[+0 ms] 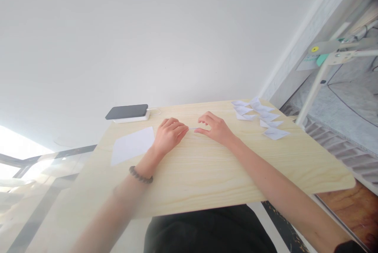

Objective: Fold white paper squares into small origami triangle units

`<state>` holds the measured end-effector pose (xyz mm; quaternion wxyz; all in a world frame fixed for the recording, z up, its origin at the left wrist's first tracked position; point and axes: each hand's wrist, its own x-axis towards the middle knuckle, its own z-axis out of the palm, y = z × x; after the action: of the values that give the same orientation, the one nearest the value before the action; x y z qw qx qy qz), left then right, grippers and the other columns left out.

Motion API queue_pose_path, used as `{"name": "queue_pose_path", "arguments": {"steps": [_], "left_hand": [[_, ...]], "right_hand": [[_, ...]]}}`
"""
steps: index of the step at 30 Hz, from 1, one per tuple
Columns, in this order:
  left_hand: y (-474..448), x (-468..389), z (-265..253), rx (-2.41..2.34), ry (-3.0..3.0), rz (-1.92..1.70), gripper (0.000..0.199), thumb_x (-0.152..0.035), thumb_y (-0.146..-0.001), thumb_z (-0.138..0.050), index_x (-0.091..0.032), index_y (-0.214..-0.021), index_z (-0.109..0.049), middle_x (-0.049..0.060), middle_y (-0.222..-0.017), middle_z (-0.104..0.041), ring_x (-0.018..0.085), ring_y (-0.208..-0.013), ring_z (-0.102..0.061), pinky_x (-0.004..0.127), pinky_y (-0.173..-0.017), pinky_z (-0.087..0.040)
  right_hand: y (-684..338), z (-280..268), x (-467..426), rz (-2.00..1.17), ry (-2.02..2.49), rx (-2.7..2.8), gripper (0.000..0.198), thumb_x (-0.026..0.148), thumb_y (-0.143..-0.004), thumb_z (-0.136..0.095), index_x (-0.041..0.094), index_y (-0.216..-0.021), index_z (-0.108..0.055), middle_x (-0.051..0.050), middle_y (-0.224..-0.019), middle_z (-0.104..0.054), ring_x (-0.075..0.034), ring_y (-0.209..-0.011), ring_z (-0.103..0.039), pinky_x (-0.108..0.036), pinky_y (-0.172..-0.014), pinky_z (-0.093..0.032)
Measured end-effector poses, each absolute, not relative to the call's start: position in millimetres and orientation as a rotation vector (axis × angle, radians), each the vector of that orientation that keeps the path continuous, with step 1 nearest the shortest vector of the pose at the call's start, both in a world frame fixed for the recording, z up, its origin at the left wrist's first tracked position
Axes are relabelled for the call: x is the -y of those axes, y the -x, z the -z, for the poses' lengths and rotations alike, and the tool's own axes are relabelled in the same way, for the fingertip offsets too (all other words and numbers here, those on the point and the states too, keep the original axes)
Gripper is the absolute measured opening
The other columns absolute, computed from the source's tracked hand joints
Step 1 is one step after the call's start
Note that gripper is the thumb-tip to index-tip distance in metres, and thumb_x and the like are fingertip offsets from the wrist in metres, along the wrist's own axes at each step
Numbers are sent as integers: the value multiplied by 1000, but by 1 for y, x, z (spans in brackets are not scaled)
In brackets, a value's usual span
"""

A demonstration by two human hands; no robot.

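Over the middle of the wooden table, my left hand (170,135) pinches a small folded piece of white paper (192,128), of which only a thin edge shows. My right hand (215,127) is at the paper's other end, its thumb and fingers spread apart and its thumb tip close to the edge. Whether that thumb touches the paper I cannot tell. Beside my left hand lies a flat white sheet of paper (131,146). Several folded white paper boats (274,133) stand in rows to the right of my right hand.
A dark phone (126,111) rests on a white block (132,119) at the table's back left, with a white cable attached. The pale wooden table (201,182) stands against a wall (177,40). A white metal frame (315,84) rises beyond its right side.
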<state>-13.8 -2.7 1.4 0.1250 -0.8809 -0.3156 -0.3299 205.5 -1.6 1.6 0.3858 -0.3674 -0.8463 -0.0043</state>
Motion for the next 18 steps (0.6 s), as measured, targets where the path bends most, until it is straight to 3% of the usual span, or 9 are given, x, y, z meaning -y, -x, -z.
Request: {"name": "queue_pose_path", "arguments": {"steps": [6, 18], "left_hand": [[5, 9, 1, 957, 2571, 934, 18, -31, -85, -46, -19, -80, -59, 4, -74, -60, 15, -74, -53, 29, -66, -37], [10, 3, 9, 1081, 2556, 777, 38, -47, -83, -43, -16, -63, -53, 2, -57, -57, 11, -49, -47, 27, -56, -33]], "right_hand": [[-202, 1, 1, 34, 849, 2238, 15, 29, -81, -51, 20, -72, -59, -3, -75, -59, -14, -73, -52, -27, -70, -39], [-211, 2, -3, -84, 881, 2229, 20, 35, -74, -60, 18, -65, -55, 0, -62, -54, -12, -62, -49, -25, -60, -38]]}}
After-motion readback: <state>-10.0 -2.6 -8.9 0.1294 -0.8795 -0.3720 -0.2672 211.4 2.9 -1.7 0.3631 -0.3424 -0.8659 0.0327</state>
